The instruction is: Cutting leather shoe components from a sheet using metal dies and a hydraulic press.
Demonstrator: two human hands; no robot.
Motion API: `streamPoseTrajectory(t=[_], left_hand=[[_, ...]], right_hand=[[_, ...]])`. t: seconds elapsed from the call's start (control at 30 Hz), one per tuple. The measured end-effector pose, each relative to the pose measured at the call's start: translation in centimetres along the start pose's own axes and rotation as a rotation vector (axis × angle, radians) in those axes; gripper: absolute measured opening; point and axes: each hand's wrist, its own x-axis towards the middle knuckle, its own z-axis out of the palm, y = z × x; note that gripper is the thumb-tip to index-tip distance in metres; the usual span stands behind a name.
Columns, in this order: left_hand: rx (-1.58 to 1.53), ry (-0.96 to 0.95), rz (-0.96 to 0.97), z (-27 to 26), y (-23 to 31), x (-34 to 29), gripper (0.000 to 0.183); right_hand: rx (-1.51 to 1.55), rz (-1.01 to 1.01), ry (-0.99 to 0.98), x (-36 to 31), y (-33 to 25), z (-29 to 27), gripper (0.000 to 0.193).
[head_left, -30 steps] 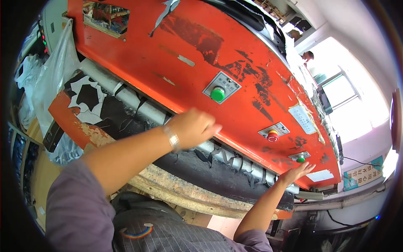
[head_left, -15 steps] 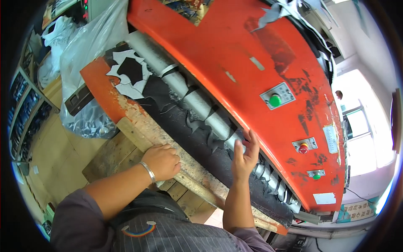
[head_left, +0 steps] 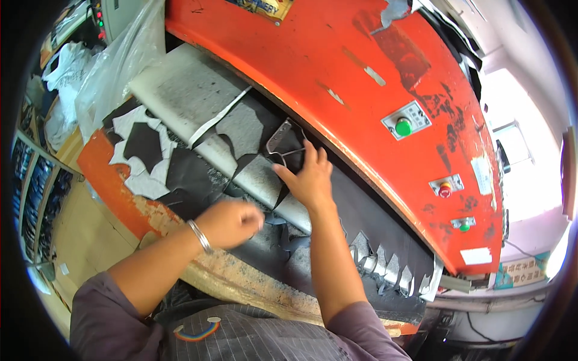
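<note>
My right hand (head_left: 312, 182) reaches over a black sheet (head_left: 367, 201), with thumb and fingers spread around a metal-edged cutting die (head_left: 285, 137). The die lies on the sheet close to the red machine's lower edge, its near part behind the hand. My left hand (head_left: 229, 225) is above the near edge of the bed, fingers curled but smeared by motion; whether anything is in them cannot be made out. Between the hands runs a pale board edge (head_left: 259, 188) with torn black strips hanging over it. Jagged cut-out gaps line the sheet's near edge.
The red press beam (head_left: 337, 66) spans the far side, with a green button (head_left: 403, 126) and a red stop button (head_left: 444, 190). White and black scraps (head_left: 144, 153) lie at the left end. A clear plastic bag (head_left: 117, 78) hangs beyond them. The worn wooden edge (head_left: 223, 274) runs before me.
The pale board now extends out from under the red beam towards me, with the die in view. My right hand has moved left onto the die. My left hand has lifted off the wooden edge.
</note>
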Motion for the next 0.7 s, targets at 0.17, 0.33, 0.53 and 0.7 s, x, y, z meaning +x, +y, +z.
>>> streamPoseTrajectory(t=[0.17, 0.33, 0.53, 0.7], left_hand=[[-0.269, 0.429, -0.021, -3.6, -0.1, 5.6, 0.047], [-0.15, 0.122, -0.062, -1.7, -3.9, 8.7, 0.058], [0.598, 0.025, 0.368, 2.1, -1.9, 6.9, 0.047], [0.758, -0.049, 0.317, 1.2, -1.9, 8.6, 0.044]], right_hand=[[0.181, -0.001, 0.023, -2.4, -2.1, 2.3, 0.055], [0.65, -0.026, 0.018, -12.3, -0.4, 4.0, 0.052], [1.438, 0.386, -0.077, -19.1, 1.9, 3.6, 0.052], [0.768, 0.147, -0.002, -22.7, 5.9, 1.3, 0.052]])
